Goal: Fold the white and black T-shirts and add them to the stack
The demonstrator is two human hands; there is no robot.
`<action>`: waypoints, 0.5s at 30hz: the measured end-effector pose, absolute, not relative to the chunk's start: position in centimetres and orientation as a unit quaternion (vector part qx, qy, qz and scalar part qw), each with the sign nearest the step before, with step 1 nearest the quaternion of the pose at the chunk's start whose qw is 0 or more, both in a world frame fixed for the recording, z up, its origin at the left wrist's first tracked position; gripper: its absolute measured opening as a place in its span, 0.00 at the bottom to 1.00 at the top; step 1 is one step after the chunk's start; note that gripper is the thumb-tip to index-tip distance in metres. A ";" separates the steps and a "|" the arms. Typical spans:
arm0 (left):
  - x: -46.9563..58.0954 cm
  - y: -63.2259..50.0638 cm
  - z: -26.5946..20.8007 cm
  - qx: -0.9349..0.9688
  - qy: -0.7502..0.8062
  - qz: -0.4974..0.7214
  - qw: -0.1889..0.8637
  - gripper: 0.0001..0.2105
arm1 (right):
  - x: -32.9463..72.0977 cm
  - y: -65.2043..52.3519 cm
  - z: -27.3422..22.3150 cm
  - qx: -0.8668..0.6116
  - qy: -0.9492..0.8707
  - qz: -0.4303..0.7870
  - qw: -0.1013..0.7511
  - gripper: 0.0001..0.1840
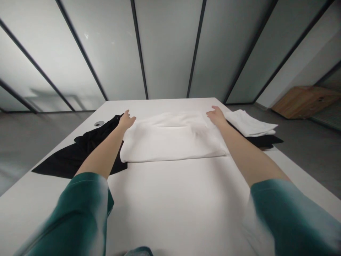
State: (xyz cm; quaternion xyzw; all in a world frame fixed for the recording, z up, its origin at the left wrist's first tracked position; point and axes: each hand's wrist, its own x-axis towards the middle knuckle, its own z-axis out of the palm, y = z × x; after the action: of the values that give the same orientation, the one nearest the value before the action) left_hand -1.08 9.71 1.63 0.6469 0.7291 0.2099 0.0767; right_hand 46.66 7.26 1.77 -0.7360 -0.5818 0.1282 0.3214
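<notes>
A white piece of clothing or cloth (170, 142) lies in front of me, folded into a wide rectangle with a rumpled far part. My left hand (127, 121) is at its far left corner, with fingers stretched forward and thumb apart. At the far right corner is my right hand (216, 115), its fingers spread and pointing inward. Neither hand visibly grips the cloth, and whether the fingertips touch it is hard to see. Both arms reach forward in green sleeves.
Black clothing (98, 138) lies bunched at the left, partly behind my left forearm. On the right a folded white cloth (250, 122) rests on a black one (266, 141). A round grommet (99, 123) is set in the white table (176, 199). Frosted panels stand behind; a wooden cabinet (306, 101) is at right.
</notes>
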 end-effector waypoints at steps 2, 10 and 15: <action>-0.7 8.1 0.5 0.685 0.709 0.150 0.068 0.35 | 46.3 5.3 0.3 -0.732 -0.613 0.112 0.275 0.32; -0.4 1.3 -2.6 0.683 0.729 0.000 0.038 0.35 | 46.5 -2.3 -3.6 -0.764 -0.642 0.026 0.048 0.29; -0.6 -0.5 -2.8 0.632 0.772 0.066 -0.007 0.29 | 46.8 -3.2 -3.2 -0.795 -0.602 0.044 0.062 0.26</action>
State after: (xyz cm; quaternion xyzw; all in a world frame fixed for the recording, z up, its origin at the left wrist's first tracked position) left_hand -0.55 -0.50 -2.82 0.6323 0.7718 0.0665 -0.0073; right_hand 46.77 -3.23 -3.18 -0.7950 -0.6019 0.0437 0.0617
